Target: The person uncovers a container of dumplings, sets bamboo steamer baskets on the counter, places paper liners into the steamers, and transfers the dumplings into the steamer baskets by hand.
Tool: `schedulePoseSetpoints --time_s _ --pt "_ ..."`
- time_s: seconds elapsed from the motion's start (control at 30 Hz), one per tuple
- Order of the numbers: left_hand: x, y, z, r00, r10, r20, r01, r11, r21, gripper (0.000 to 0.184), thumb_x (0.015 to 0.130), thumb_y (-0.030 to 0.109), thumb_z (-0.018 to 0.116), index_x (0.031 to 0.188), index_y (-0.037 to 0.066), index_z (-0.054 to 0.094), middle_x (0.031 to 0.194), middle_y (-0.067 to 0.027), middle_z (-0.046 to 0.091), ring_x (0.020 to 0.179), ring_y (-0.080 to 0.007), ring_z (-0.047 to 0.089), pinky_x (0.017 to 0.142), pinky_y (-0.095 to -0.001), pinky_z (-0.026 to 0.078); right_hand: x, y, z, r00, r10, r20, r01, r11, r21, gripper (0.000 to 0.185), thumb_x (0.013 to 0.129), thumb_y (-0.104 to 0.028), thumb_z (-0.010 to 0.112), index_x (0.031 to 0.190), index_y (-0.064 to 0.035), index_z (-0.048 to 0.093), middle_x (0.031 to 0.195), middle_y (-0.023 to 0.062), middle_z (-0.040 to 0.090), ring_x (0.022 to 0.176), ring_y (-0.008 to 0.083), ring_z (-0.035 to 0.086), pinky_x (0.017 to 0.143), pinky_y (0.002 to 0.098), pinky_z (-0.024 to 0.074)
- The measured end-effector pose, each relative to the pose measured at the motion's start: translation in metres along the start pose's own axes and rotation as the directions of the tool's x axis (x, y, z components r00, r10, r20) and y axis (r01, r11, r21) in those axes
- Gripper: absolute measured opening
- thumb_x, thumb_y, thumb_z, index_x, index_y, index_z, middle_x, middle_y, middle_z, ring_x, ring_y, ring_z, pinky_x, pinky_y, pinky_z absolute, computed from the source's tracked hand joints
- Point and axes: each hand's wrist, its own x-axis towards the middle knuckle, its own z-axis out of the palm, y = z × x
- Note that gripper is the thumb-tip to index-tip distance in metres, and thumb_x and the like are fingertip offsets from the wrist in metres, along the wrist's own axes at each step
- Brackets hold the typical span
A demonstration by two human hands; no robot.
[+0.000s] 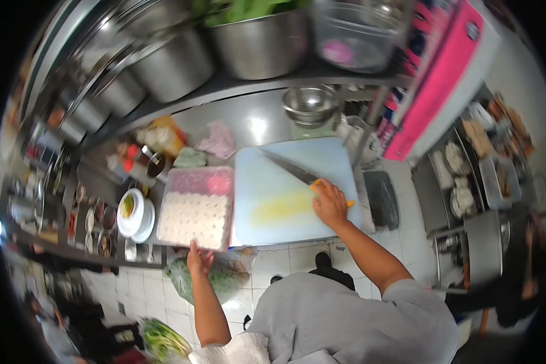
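My right hand is closed around the yellow handle of a large kitchen knife. Its blade lies over a pale blue cutting board, pointing to the far left. A yellow stain marks the board's near half. At the front edge of a clear plastic tray, my left hand grips with the thumb on top and the fingers partly hidden below. Rows of small white pieces fill most of the tray; its far part looks pinkish.
A pink cloth and a green cloth lie behind the tray. White bowls stand left, metal bowls at the back. Steel pots line the shelf above. A bag of greens is on the floor.
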Motion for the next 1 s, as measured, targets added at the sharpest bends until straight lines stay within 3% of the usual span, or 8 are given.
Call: schedulePoseSetpoints --time_s 0.07,0.1,0.23,0.3,0.63,0.73,0.8,1.0 --pt "-0.031 -0.008 0.016 0.993 0.025 -0.112 -0.026 1.000 -0.012 0.064 0.087 0.057 0.055 0.129 0.010 0.046 0.113 -0.0095 0.059 0.077 -0.0247 0.065 0.052 -0.0310 0.051 -0.014 0.017 -0.007 1.000 0.006 -0.005 -0.006 1.000 0.008 0.043 0.073 -0.013 0.066 0.116 -0.0134 0.058 0.128 0.0097 0.051 0.109 0.0303 0.053 0.090 0.0439 0.0429" --pt "0.007 -0.013 0.029 1.000 0.000 -0.020 -0.002 0.996 -0.087 0.061 0.087 0.056 0.057 0.125 0.009 0.046 0.109 -0.0106 0.058 0.073 -0.0235 0.066 0.050 -0.0303 0.051 0.018 0.012 -0.002 0.999 -0.050 -0.007 0.049 0.992 -0.114 0.043 0.074 -0.013 0.066 0.116 -0.0134 0.059 0.128 0.0105 0.051 0.110 0.0306 0.053 0.090 0.0439 0.0431" --pt "-0.005 0.012 0.000 0.996 0.057 0.071 -0.051 0.995 -0.085 0.057 0.086 0.050 0.063 0.117 0.005 0.047 0.103 -0.0101 0.058 0.071 -0.0226 0.067 0.050 -0.0304 0.050 0.009 -0.011 0.015 0.999 -0.031 -0.022 0.028 0.992 -0.123 0.049 0.075 -0.013 0.066 0.123 -0.0131 0.053 0.130 0.0124 0.051 0.112 0.0320 0.052 0.090 0.0448 0.0429" --pt "-0.004 0.013 0.002 0.998 0.061 -0.020 -0.062 0.998 -0.001 0.054 0.085 0.048 0.065 0.114 0.006 0.046 0.102 -0.0094 0.058 0.071 -0.0212 0.067 0.051 -0.0296 0.049 0.006 -0.008 0.017 0.998 -0.060 -0.024 0.056 0.989 -0.136 0.049 0.076 -0.013 0.066 0.123 -0.0129 0.053 0.130 0.0125 0.050 0.113 0.0323 0.052 0.090 0.0446 0.0425" --pt "-0.005 0.023 -0.006 0.998 0.044 0.036 -0.046 0.996 0.070 0.056 0.082 0.048 0.069 0.111 0.009 0.041 0.105 -0.0083 0.056 0.075 -0.0183 0.066 0.057 -0.0301 0.049 0.007 -0.011 0.025 0.999 -0.037 -0.027 0.029 0.968 -0.251 0.051 0.078 -0.013 0.065 0.127 -0.0130 0.050 0.122 0.0109 0.055 0.111 0.0323 0.052 0.090 0.0441 0.0416" --pt "-0.004 0.020 -0.008 0.999 0.027 0.025 -0.028 0.999 0.025 0.057 0.079 0.046 0.073 0.109 0.009 0.042 0.098 -0.0072 0.059 0.072 -0.0178 0.066 0.054 -0.0279 0.049 0.015 0.002 0.021 0.998 0.040 0.052 -0.028 0.977 -0.213 0.047 0.080 -0.007 0.062 0.126 -0.0084 0.051 0.117 0.0151 0.057 0.109 0.0341 0.053 0.091 0.0423 0.0428" --pt "-0.006 0.023 -0.007 0.998 0.035 0.045 -0.035 0.999 0.006 0.054 0.080 0.045 0.072 0.109 0.009 0.045 0.098 -0.0062 0.059 0.072 -0.0167 0.065 0.056 -0.0280 0.050 0.027 0.013 0.015 0.991 -0.106 0.079 0.113 0.991 -0.078 0.045 0.078 -0.005 0.064 0.121 -0.0086 0.054 0.108 0.0145 0.059 0.100 0.0356 0.055 0.084 0.0421 0.0460" --pt "-0.008 0.019 -0.006 0.998 0.021 0.059 -0.022 1.000 0.012 0.049 0.083 0.047 0.067 0.108 0.010 0.048 0.099 -0.0062 0.059 0.073 -0.0156 0.064 0.058 -0.0298 0.047 0.065 0.014 -0.006 0.969 -0.165 0.185 0.161 0.986 0.037 0.044 0.077 -0.004 0.064 0.120 -0.0079 0.055 0.106 0.0148 0.060 0.099 0.0352 0.056 0.083 0.0415 0.0468"
